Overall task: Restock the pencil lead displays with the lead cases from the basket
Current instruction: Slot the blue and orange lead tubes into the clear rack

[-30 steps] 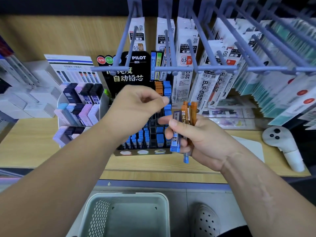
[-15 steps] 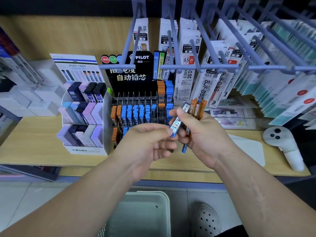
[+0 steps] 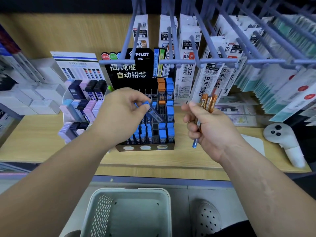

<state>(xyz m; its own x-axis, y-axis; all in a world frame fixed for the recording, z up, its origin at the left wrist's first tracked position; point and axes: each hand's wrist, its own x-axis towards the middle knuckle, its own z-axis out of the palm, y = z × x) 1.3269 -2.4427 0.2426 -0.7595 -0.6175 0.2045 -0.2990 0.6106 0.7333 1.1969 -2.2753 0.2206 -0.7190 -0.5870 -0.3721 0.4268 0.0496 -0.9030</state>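
I'm holding a blue-capped lead case (image 3: 153, 112) in front of the PILOT display (image 3: 130, 71).
My left hand (image 3: 119, 115) is pinching it tilted; my right hand (image 3: 210, 127) is gripping orange cases (image 3: 207, 103) marked 0.5.

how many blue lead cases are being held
2. The left hand pinches one blue case near the black display; another blue case pokes below the right hand, which may hide more.

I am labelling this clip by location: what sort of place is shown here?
Most likely a stationery shop. White packaged pen refills hang on grey-blue metal hooks, a black tiered Pilot display of blue and orange lead cases stands on the pale wooden shelf, and a pale green plastic basket sits below.
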